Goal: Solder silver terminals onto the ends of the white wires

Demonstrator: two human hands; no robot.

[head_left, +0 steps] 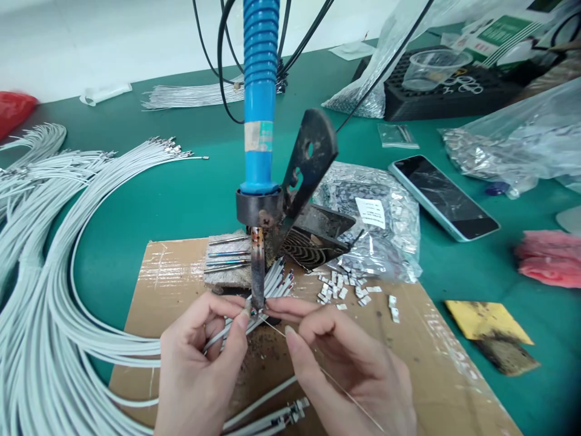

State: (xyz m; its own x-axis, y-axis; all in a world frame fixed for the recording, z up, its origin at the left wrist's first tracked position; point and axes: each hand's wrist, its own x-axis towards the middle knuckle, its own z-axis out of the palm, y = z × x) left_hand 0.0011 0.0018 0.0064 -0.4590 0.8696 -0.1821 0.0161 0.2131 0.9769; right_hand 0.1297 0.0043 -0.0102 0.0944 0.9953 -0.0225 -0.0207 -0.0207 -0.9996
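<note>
A soldering iron with a blue ribbed handle (261, 145) stands upright in a dark clamp, its sooty tip (258, 272) pointing down. Just left of that tip, the thumb and fingers of my left hand (200, 363) pinch a white cable (226, 332); the cable's end is small and partly covered by fingertips. My right hand (354, 357) is closed on a thin solder wire (342, 389), which runs from under the tip to the lower right. Behind the fingertips lies a bunch of white cable ends (275, 280). Several small metal pieces (338, 287) are scattered right of the iron.
Cardboard (399, 363) covers the green table (136, 200) here. Long bundles of white cables (59, 290) fill the left. On the right are a bag of parts (376, 212), a phone (447, 197), a scorched yellow sponge (488, 322) and a black tray (436, 106).
</note>
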